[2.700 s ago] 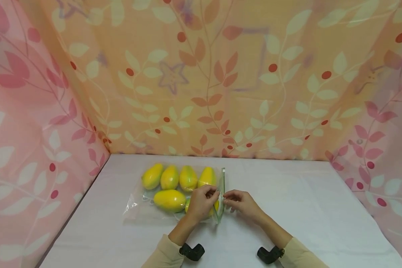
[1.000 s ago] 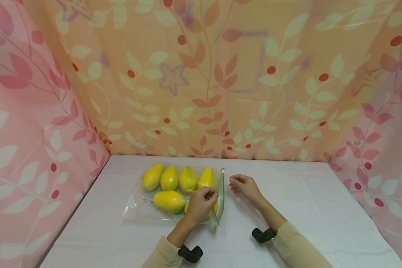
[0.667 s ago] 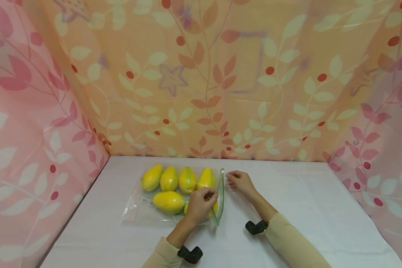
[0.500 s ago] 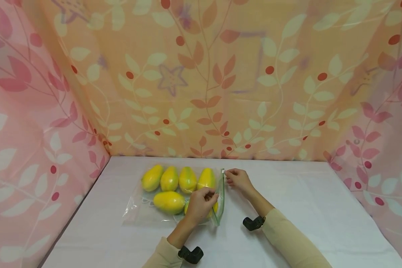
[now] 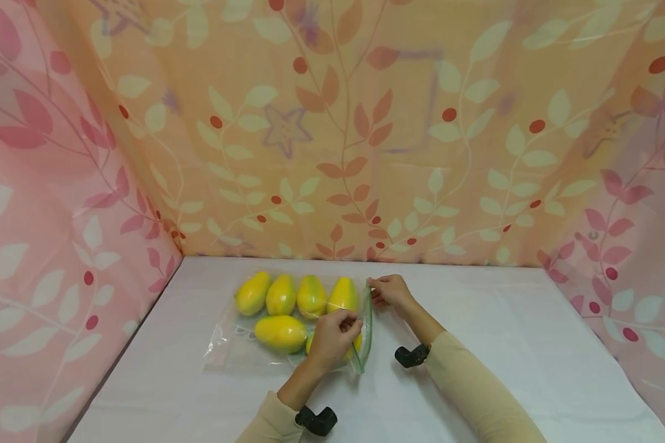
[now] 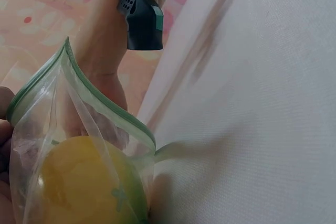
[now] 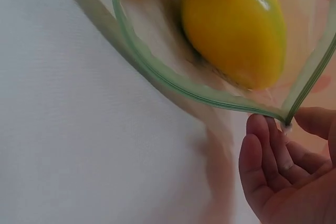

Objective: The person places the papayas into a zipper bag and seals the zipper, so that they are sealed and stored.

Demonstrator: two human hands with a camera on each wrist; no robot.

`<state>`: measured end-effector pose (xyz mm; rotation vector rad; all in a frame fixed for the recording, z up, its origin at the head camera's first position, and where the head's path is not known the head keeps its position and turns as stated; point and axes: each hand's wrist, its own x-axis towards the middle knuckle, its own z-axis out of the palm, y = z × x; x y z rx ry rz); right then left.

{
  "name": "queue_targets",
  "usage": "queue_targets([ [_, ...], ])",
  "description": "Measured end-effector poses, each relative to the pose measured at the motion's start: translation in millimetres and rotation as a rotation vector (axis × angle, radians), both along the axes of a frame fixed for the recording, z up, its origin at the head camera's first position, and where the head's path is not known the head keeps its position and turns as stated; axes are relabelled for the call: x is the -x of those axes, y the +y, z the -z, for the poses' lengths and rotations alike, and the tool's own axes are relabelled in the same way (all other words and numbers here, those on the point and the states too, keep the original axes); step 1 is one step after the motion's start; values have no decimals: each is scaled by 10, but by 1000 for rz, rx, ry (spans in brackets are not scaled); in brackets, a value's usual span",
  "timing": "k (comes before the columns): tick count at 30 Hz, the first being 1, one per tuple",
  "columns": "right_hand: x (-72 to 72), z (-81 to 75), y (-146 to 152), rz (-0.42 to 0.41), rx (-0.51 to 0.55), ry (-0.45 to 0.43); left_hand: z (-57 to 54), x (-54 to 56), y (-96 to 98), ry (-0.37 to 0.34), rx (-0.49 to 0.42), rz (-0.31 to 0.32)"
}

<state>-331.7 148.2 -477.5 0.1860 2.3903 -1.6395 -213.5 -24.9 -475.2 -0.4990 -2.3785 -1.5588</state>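
Note:
A clear zip bag (image 5: pixel 221 354) with a green zip edge lies on the table, holding several yellow mango-like fruits (image 5: pixel 280 333). My left hand (image 5: pixel 330 338) pinches the upper layer of its mouth near the front end. The mouth gapes, as the left wrist view shows along the green zip strip (image 6: pixel 110 106). At the far corner of the mouth, my right hand (image 5: pixel 392 291) holds the zip's end between thumb and fingers. A small white zip slider (image 7: pixel 286 128) sits there, partly hidden by the fingers. One fruit (image 7: pixel 236 30) lies just inside that corner.
The white-covered table (image 5: pixel 476 344) extends to the right of the bag. A patterned curtain (image 5: pixel 332 154) hangs behind the table, with pink ones at both sides. Each wrist carries a black camera (image 5: pixel 317 421).
My right hand let go near the middle of the bag's mouth, moved away to the far side, then came left onto the far zip corner. My left hand has stayed put.

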Motion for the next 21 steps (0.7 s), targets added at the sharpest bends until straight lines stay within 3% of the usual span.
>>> queue_targets([
  [5,57,26,-12,11,65,-34,-13,-21,1,25,39,-11],
  [11,98,47,-13,41,111,-15,-35,-80,36,111,220,-83],
  [17,124,40,-17,49,110,-15,-75,-188,71,120,337,-147],
  [21,145,51,-12,46,107,-17,-61,-254,92,187,419,-178],
])
